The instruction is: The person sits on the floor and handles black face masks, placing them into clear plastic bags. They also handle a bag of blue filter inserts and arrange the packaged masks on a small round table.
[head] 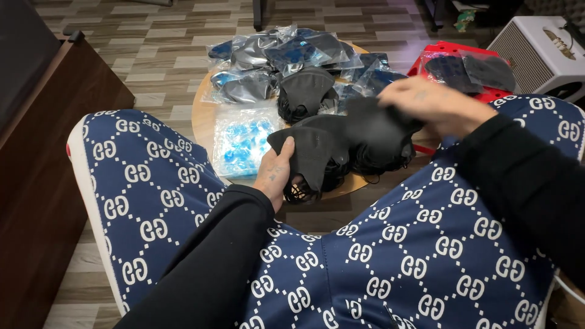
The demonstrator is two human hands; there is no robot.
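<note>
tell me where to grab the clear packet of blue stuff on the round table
Take the clear packet by its near left corner, coming from the left. It lies flat there, bare, while black masks overlap its right edge by the left hand.

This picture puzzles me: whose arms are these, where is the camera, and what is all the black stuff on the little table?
No machine here: a person wears a camera on the head, looking down past patterned blue trousers at their own two hands. The left hand grips a black face mask at the near edge of a small round wooden table. The right hand, blurred by motion, holds another black mask above a pile of them. Farther back lie masks sealed in clear bags, and a bag printed blue. A red tray beside the table carries more bagged masks.
</note>
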